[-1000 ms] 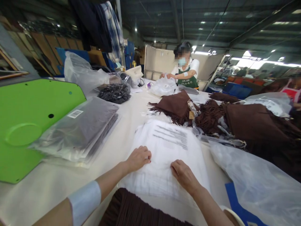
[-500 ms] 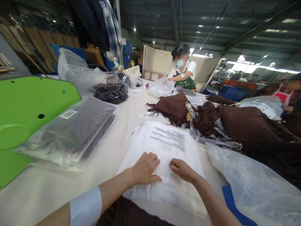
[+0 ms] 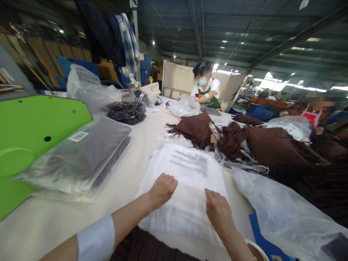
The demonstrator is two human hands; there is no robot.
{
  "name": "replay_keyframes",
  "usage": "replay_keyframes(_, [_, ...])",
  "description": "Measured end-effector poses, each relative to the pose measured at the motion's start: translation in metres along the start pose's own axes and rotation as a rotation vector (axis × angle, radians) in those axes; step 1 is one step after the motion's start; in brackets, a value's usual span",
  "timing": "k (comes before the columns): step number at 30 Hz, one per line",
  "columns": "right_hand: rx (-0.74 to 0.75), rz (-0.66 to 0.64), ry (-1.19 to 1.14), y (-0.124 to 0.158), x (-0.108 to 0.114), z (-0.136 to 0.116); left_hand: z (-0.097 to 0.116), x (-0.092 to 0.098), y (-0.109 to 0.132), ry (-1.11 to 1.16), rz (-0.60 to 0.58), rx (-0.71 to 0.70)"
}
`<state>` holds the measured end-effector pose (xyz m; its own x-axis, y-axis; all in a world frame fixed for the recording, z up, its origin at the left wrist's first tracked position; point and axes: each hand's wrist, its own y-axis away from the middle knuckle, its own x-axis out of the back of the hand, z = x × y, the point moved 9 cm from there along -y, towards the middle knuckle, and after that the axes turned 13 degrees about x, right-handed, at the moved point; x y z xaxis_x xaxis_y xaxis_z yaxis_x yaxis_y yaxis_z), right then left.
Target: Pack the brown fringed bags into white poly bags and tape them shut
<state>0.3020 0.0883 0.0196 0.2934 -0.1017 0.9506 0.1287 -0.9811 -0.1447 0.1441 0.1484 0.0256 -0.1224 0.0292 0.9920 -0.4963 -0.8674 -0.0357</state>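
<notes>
Drawn wider apart than half a second earlier, with left hand (image 3: 163,190) curled and right hand (image 3: 219,209) bent over the printed white stack (image 3: 187,168) on the tabletop (image 3: 137,154), beyond brown fringed fabric (image 3: 154,248). Cannot tell pinching from touching in either grip.

Dark lines of print (image 3: 189,163), too blurred to read, mark the white plastic sheeting (image 3: 187,188). A barcode label (image 3: 78,136) sits on a clear-bagged grey package (image 3: 95,156), its digits illegible. "LUN" shows on a green apron (image 3: 214,103) above smaller, unreadable characters; lettering on a translucent bag (image 3: 289,128) is equally unclear.
</notes>
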Motion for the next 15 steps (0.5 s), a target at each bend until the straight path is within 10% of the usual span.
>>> replay_keyframes(8, [-0.122,0.268,-0.108,0.039,0.037,0.026,-0.124,0.031,0.033,0.273,0.122,0.475])
replay_keyframes(15, [-0.457,0.509,-0.688,0.08,0.02,0.051,-0.154,-0.002,0.085,0.887,0.014,0.772])
